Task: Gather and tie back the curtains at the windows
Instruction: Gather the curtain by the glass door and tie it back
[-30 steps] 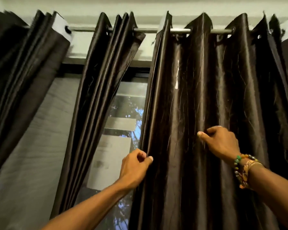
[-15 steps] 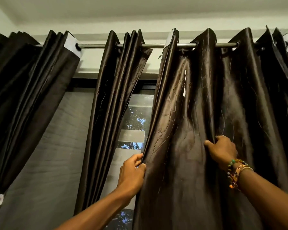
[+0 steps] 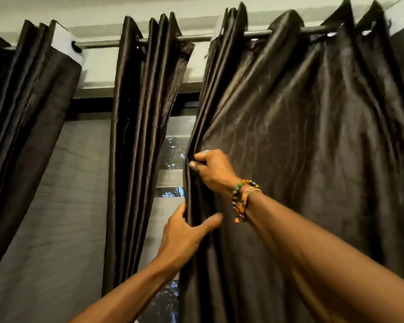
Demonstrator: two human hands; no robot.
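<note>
Dark brown satin curtains hang from a metal rod. The wide right curtain is spread out, and its left edge is bunched into folds. My right hand, with bead bracelets at the wrist, grips those folds near the edge. Just below, my left hand wraps round the same bunched edge, fingers behind the cloth and thumb across its front. A narrow gathered curtain hangs in the middle, and another gathered one hangs at the left.
Between the middle and right curtains a strip of window glass shows trees outside. A grey sheer panel covers the window to the left. Ceiling and white wall run above the rod.
My right hand has moved left across the curtain, pulling cloth to the left edge above my left hand. My left hand has dropped lower on that edge. The camera has moved closer.
</note>
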